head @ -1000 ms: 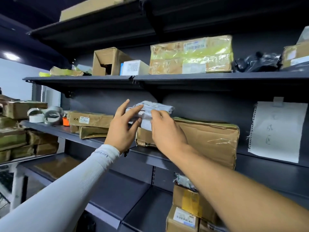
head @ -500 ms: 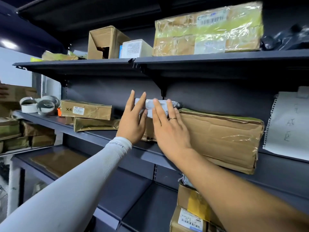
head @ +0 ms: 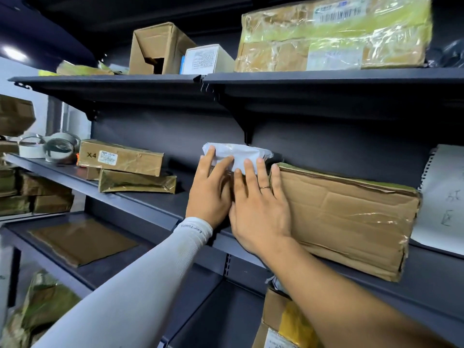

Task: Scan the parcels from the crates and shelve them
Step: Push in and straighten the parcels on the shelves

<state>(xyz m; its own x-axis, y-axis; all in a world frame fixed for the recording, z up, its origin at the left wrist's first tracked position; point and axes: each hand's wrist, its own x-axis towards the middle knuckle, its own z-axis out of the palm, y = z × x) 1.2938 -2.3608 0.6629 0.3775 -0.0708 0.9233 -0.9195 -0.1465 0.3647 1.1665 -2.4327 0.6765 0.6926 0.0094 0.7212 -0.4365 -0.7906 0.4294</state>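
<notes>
Parcel: white bag (head: 238, 154) on the middle shelf (head: 140, 199), wedged at the left end of a big box (head: 346, 217), near the back wall
Hands: left hand (head: 209, 194) and right hand (head: 261, 209) both flat, fingers straight, pressing the bag
Risk: soft and perched high, it may slump forward off the shelf edge once released

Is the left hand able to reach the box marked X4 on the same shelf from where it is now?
Probably yes. The box marked X4 lies to the left of the left hand, with only bare shelf between them.
</notes>
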